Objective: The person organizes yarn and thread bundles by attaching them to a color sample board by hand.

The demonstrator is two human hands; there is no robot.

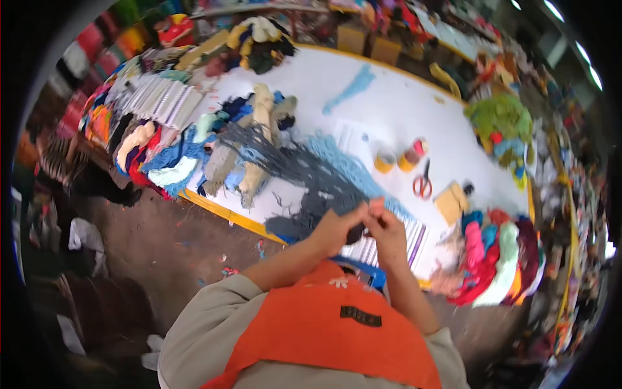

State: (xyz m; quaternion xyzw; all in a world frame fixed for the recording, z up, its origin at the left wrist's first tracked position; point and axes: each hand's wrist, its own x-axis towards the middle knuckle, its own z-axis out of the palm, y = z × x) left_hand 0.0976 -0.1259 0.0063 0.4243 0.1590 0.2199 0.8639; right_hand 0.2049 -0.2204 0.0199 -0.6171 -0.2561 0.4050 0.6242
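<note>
Hands [363, 223] pinch yarn [311, 172] at table's near edge [220, 211].

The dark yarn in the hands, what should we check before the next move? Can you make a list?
1. Both hands on the yarn: left hand and right hand meet, pinching dark yarn. Ok.
2. Exact grip of the fingertips: too small to see. Cannot tell.
3. Yarn lying free: strands spread tangled over the white table. Not ok.
4. Scissors nearby: lying on the table beyond the hands. Ok.
5. Tape rolls out of the way: apart from the yarn. Ok.
</note>
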